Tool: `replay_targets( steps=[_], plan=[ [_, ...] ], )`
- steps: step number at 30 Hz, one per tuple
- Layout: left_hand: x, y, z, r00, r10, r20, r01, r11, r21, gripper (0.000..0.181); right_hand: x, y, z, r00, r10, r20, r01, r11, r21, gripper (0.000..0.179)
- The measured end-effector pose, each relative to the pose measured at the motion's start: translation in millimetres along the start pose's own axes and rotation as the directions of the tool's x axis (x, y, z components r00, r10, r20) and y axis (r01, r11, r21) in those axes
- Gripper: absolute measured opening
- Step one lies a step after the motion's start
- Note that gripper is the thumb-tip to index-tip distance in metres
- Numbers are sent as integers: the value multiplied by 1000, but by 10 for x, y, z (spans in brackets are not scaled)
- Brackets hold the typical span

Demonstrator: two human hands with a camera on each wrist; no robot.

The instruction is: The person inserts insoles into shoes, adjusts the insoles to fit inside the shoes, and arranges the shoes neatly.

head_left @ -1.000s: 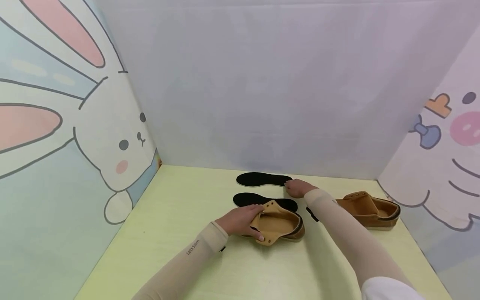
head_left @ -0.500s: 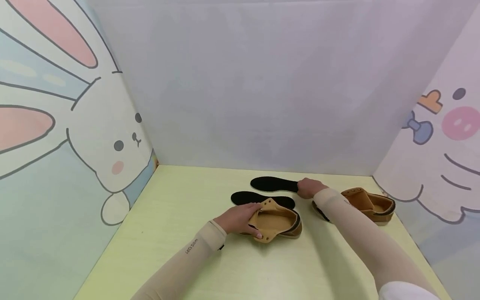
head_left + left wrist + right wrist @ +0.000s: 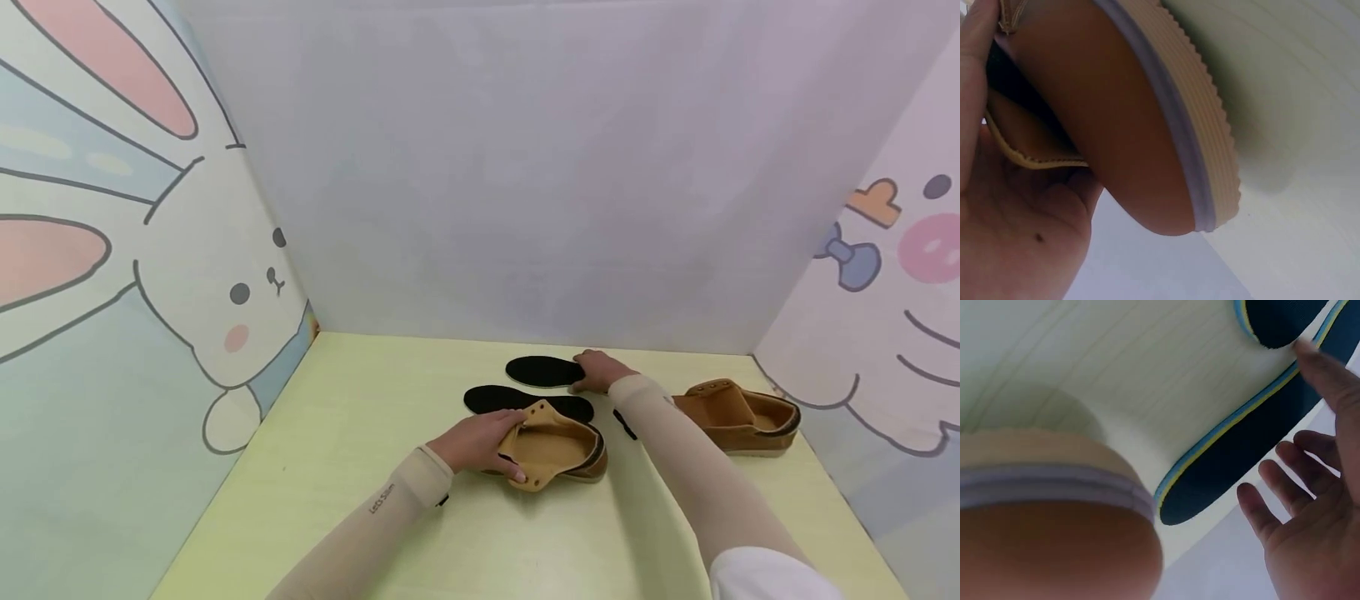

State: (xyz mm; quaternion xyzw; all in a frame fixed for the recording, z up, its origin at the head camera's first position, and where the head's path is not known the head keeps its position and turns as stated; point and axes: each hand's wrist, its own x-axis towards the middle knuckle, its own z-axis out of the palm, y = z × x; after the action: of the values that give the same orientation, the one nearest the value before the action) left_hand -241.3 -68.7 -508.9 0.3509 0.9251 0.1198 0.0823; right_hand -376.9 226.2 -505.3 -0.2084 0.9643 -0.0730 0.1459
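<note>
My left hand (image 3: 480, 442) holds a tan lace-up shoe (image 3: 570, 477) by its front, the thumb on the near eyelet flap and fingers over the far one. In the left wrist view the shoe's brown toe (image 3: 1116, 137) and ridged sole show, tilted, with the palm beside it. Beyond it, my right hand (image 3: 602, 372) hovers over the heel end of the far black insole (image 3: 543, 371). From the right wrist view, that insole (image 3: 1229, 456) has a blue and yellow edge; the fingers are spread and loosely bent, thumb tip between both insoles. The nearer insole (image 3: 510, 400) lies partly behind the shoe.
A second brown shoe (image 3: 757, 421) stands at the right, its front partly hidden by the right forearm. A pale wall (image 3: 525, 183) closes off the back of the light yellow table (image 3: 360, 400), and cartoon-printed panels flank both sides.
The far insole has been drawn right and its toe end now sits farther right. The right hand has since let go and shifted left over it. The left hand stays on the shoe.
</note>
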Motion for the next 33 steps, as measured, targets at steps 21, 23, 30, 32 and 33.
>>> replay_targets(
  steps=[21, 23, 30, 32, 33],
  plan=[
    [8, -16, 37, 1000, -5, -5, 5, 1000, -7, 105, 181, 171, 129, 996, -1, -91, 2, 1000, 19, 77],
    [11, -29, 30, 1000, -12, -1, 12, 1000, -11, 106, 190, 178, 110, 994, -11, -108, 12, 1000, 4, 77],
    [12, -34, 23, 1000, -7, -1, 7, 1000, -9, 106, 22, 120, -73, 975, -53, -215, 36, 996, -82, 75],
    [17, -44, 27, 1000, -4, -1, 4, 1000, -10, 106, -33, 106, -137, 967, -60, -246, 37, 995, -96, 72],
    [19, -50, 30, 1000, -3, -1, 3, 1000, -10, 106, -62, 100, -166, 964, -68, -257, 41, 993, -108, 71]
  ],
)
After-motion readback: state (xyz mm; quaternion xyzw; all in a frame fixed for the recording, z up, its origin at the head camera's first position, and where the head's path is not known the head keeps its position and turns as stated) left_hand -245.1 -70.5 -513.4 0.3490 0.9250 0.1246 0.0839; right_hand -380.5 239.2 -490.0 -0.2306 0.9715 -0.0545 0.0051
